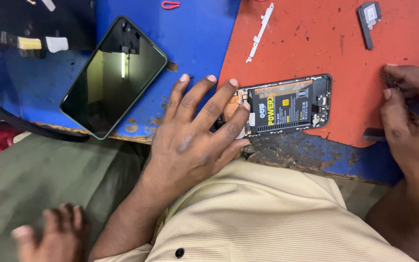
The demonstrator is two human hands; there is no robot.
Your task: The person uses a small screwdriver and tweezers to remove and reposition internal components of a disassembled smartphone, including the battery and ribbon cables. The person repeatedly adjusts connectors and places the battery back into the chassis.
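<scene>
One opened black smartphone with its battery and circuit boards bared (287,106) lies on the red mat (316,43); it looks light, rigid and fragile, best gripped by its frame edges. The left hand (195,140), fingers spread, presses the phone's near end, while right of the phone the right hand (410,116) curls its fingers together over something small I cannot make out.

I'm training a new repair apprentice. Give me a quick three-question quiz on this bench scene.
1. True or false: the left hand rests its fingers on the opened phone.
2. Which mat holds the opened phone: A) blue mat B) red mat C) green cloth?
3. Fill in: the closed phone lies screen-____.

Key: 1 true; 2 B, though its lower edge nears the blue; 3 up. The right hand works at the red mat's right edge; what it holds is unclear.
</scene>
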